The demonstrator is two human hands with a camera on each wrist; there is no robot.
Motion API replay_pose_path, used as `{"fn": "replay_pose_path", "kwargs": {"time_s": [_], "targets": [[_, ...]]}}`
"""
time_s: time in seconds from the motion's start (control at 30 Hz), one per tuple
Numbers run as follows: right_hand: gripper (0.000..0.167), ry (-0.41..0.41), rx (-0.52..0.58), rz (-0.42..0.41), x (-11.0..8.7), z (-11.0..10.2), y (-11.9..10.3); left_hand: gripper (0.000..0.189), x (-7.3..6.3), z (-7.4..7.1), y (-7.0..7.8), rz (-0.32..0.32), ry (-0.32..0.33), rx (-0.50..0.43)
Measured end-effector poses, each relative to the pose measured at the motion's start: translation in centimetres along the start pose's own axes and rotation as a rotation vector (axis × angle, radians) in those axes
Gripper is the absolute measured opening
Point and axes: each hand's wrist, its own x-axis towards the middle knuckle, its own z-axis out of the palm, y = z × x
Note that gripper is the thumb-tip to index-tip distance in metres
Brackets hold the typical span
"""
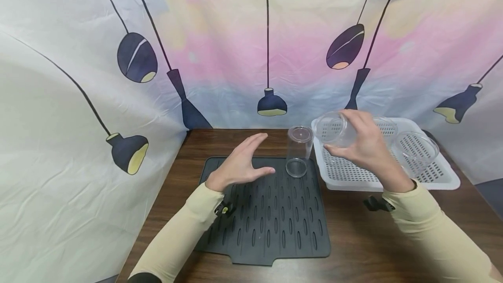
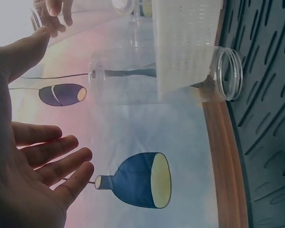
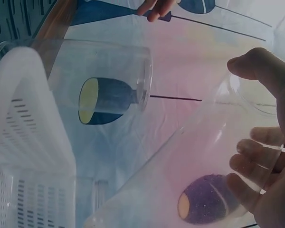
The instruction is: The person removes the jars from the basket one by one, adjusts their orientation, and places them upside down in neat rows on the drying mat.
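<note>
My right hand (image 1: pixel 359 143) grips a clear jar (image 1: pixel 332 130) above the near-left part of the white basket. In the right wrist view this jar (image 3: pixel 180 161) slants, with thumb and fingers on opposite sides of one end. A second clear jar (image 1: pixel 299 150) stands upside down on the dark ribbed mat (image 1: pixel 271 213), near its far right corner; its threaded rim (image 2: pixel 229 73) is against the mat in the left wrist view. My left hand (image 1: pixel 241 163) hovers over the mat, left of that standing jar, thumb spread from the straight fingers and nothing held.
The white perforated basket (image 1: pixel 449 178) sits at the right on the brown wooden table (image 1: pixel 353 248). More clear jars (image 1: pixel 417 150) are in it. A printed cloth backdrop (image 1: pixel 232 56) hangs right behind the table and down its left side.
</note>
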Motion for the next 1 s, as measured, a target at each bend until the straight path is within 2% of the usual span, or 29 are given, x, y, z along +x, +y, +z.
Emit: {"fn": "replay_pose_path", "kwargs": {"time_s": [0.17,0.53,0.8,1.0], "targets": [[0.080,-0.009,0.009,-0.020,0.2,0.3,-0.7,0.092,0.5,-0.4,0.6,0.003,0.000,-0.002],[0.080,-0.020,-0.013,-0.078,0.3,1.0,-1.8,0.091,1.9,-1.2,1.9,0.063,0.033,0.026],[0.082,0.010,-0.039,-0.176,0.7,1.9,-2.3,0.092,2.3,-1.6,2.6,0.061,0.030,0.030],[0.082,0.009,-0.050,-0.228,1.0,2.3,-2.6,0.094,2.7,-1.8,3.0,0.103,0.064,0.016]]}}
